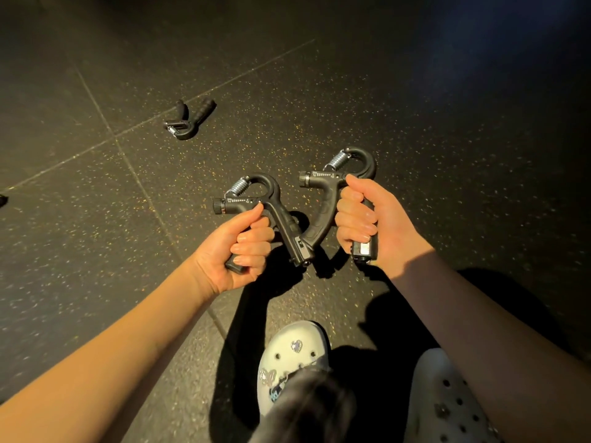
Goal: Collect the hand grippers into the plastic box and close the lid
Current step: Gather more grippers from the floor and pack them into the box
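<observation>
1. A white clog (287, 356) with heart charms stands on the dark speckled floor (447, 123). Every place below is told from it.
2. Up and to the left of the clog's toe is the left hand (243, 251). Its fingers are curled tight round one handle of the left hand gripper (256, 193), with the thumb laid along the top by the pivot.
3. Up and to the right of the toe, the right hand (367, 225) wraps all its fingers round one handle of the right hand gripper (332, 183). Spring and dial point away from the clog.
4. Straight above the toe, the two free handles cross in the view, the left one in front. I cannot tell whether they touch.
5. Far beyond the clog and to its left, a loose hand gripper (188, 119) lies on the floor beside a tile seam, handles spread, well apart from both hands.
6. Further left, at the frame's edge, sits a small dark thing (2, 199), cut off and not identifiable.
7. Just right of the clog is a second clog (447, 404), partly hidden by the right forearm.
8. A blurred dark shape (307, 407) covers the first clog's near part.
9. Hard shadows of arms and grippers fall on the floor between the clog and the hands.
</observation>
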